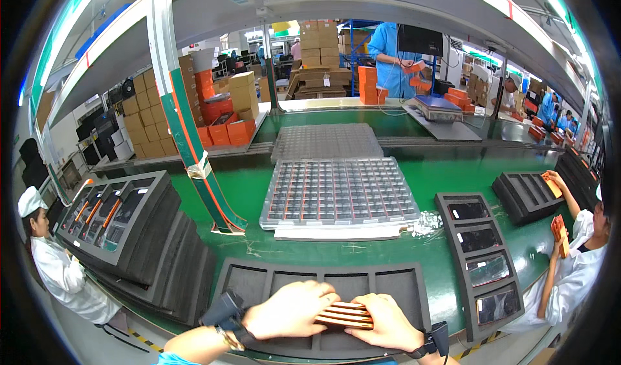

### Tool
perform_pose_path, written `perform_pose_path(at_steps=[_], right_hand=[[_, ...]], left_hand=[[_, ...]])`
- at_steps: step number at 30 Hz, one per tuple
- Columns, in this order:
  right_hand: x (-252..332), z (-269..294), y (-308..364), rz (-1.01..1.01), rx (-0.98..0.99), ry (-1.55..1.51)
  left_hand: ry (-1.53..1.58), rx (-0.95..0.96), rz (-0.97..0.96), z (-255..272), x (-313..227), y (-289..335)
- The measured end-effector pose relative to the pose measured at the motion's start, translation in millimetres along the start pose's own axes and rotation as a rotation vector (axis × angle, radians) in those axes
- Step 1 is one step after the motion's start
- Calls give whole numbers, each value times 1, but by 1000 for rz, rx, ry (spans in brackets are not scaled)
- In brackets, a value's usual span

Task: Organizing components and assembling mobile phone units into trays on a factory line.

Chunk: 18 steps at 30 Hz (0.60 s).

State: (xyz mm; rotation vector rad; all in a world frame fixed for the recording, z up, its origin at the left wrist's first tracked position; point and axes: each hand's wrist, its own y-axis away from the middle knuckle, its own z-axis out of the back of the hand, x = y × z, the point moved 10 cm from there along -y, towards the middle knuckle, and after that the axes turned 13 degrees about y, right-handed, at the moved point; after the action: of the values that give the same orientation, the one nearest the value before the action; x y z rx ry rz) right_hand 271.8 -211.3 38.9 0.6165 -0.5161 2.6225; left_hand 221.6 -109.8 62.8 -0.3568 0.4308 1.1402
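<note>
Between my two hands is a small stack of thin, flat, orange-edged phone-like panels (347, 314). My left hand (292, 308) is closed on the stack's left end, and my right hand (383, 322) grips its right end. Below them lies a dark foam tray (424, 303) with several rectangular compartments; my hands and forearms hide part of it. To the right, a narrower foam tray (462, 265) holds several dark, glossy phone-like panels (488, 270), one per compartment.
Stacked foam trays (139, 255) stand at the left, beside a person (61, 274) in white. A clear compartmented tray (339, 193) sits ahead on the green bench (252, 248), near a metal post (194, 145). At the right, another person (572, 261) handles orange pieces.
</note>
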Motion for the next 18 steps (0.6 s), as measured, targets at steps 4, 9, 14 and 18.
perform_pose_path(at_steps=[4, 9, 14, 18], right_hand=[[-3, -8, -4, 83, -4, -87], [51, 35, -11, 203, -195, -179], [152, 20, -50, 432, 37, 23], [154, -10, -78, 231, 477, 64]], left_hand=[[-209, -112, -2, -14, -11, -7], [-67, -85, -12, -37, 9, -27], [233, -278, -102, -63, 31, -18], [-89, -183, -32, -57, 19, -13]])
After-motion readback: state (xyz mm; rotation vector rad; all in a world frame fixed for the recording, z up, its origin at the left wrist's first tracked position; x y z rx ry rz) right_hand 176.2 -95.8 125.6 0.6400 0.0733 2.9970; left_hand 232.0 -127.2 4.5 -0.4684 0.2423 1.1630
